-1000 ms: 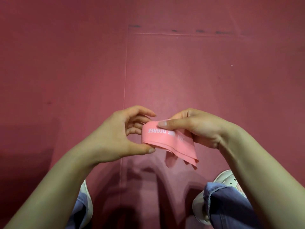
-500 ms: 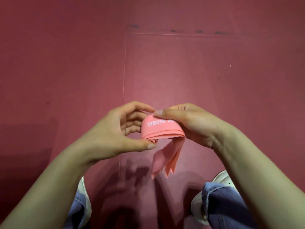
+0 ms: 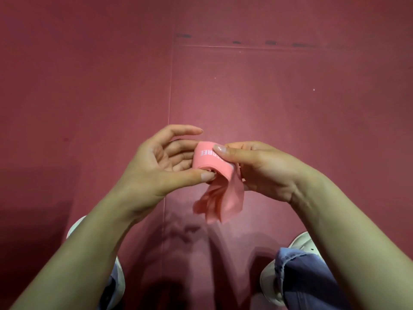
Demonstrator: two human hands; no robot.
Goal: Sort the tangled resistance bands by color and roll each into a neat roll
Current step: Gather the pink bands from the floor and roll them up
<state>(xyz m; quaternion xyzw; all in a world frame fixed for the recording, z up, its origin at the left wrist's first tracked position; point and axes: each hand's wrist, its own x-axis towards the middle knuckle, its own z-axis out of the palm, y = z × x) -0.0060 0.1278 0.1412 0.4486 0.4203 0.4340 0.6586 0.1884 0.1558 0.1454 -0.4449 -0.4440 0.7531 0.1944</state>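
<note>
A pink resistance band [image 3: 210,164] with white lettering is partly wound into a small roll held in mid-air between both hands. Its loose tail [image 3: 220,201] hangs down below the roll. My left hand [image 3: 161,166] pinches the roll's near-left end with the thumb, the fingers curled behind it and the index finger raised. My right hand [image 3: 257,168] grips the roll from the right, its thumb lying across the top over the lettering. No other band is in view.
Below lies a dark red floor mat [image 3: 290,108] with seams running across it. My white shoes [image 3: 301,247] and blue jeans cuffs [image 3: 297,274] show at the bottom, left and right.
The band has been wound tighter into a rounder roll and the hanging tail has grown shorter. Both hands have risen slightly and turned the roll.
</note>
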